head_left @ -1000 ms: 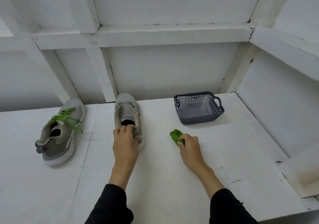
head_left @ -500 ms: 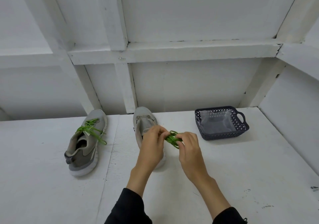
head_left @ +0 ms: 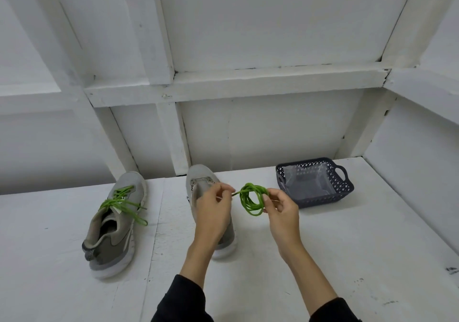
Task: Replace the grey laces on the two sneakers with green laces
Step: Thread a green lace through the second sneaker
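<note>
One coiled green lace (head_left: 252, 198) hangs in the air between the two hands: the right hand (head_left: 282, 210) pinches the coil's right side with curled fingers, and the left hand (head_left: 213, 208) pinches its free end just left of the coil. Two sneakers stand on the white shelf (head_left: 323, 259): the unlaced one (head_left: 198, 182) under the left fingers, the green-laced one (head_left: 116, 220) well left. One basket (head_left: 315, 182) sits beyond the right fingers near the back edge, with bare shelf around the hands.

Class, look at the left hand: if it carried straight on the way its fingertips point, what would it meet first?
The left hand points right, pinching one lace end. First in line is the coiled green lace, then the right hand holding it. Depth looks about equal, though one view cannot confirm it.
</note>
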Action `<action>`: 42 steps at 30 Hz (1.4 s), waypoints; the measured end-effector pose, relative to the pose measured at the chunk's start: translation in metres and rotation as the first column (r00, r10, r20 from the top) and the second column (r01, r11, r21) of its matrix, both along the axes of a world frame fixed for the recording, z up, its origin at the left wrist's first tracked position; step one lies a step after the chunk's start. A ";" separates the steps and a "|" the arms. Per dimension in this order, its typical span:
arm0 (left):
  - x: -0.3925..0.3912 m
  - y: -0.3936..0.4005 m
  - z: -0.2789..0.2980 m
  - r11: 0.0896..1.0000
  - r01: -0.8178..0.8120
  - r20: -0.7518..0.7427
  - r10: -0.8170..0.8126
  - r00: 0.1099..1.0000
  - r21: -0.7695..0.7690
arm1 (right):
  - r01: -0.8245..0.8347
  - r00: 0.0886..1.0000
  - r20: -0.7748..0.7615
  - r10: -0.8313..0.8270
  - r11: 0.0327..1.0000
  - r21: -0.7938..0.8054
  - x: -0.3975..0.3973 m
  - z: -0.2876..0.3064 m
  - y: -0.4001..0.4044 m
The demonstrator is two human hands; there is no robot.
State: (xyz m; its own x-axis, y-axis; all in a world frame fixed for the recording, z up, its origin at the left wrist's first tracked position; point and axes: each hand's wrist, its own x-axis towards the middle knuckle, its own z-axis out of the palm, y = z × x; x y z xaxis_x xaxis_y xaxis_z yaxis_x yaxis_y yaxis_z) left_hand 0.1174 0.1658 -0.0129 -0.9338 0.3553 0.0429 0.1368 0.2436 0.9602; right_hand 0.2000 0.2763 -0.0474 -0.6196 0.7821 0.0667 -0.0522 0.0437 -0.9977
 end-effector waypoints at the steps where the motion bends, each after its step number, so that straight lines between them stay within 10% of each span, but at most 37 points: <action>1: -0.001 0.004 0.001 0.997 0.065 0.103 -0.069 0.992 0.037 | -0.003 1.000 0.001 0.003 0.999 0.041 0.000 0.001 0.001; 5: -0.006 0.019 0.002 0.954 0.187 0.481 -0.280 0.831 0.234 | -0.037 0.998 -0.035 0.045 0.974 0.221 0.002 0.001 0.004; 11: -0.017 0.026 -0.009 0.922 0.126 0.532 -0.318 0.785 0.365 | -0.124 0.991 0.096 0.091 0.891 0.436 0.002 -0.005 0.011; 23: -0.022 0.030 -0.018 0.860 0.201 0.474 -0.438 0.764 0.469 | -0.096 0.995 -0.050 0.088 0.978 -0.184 -0.011 0.002 0.016; 42: -0.021 0.034 -0.021 0.901 0.175 0.440 -0.355 0.825 0.398 | -0.111 0.994 0.003 0.114 0.973 -0.205 -0.013 0.005 0.017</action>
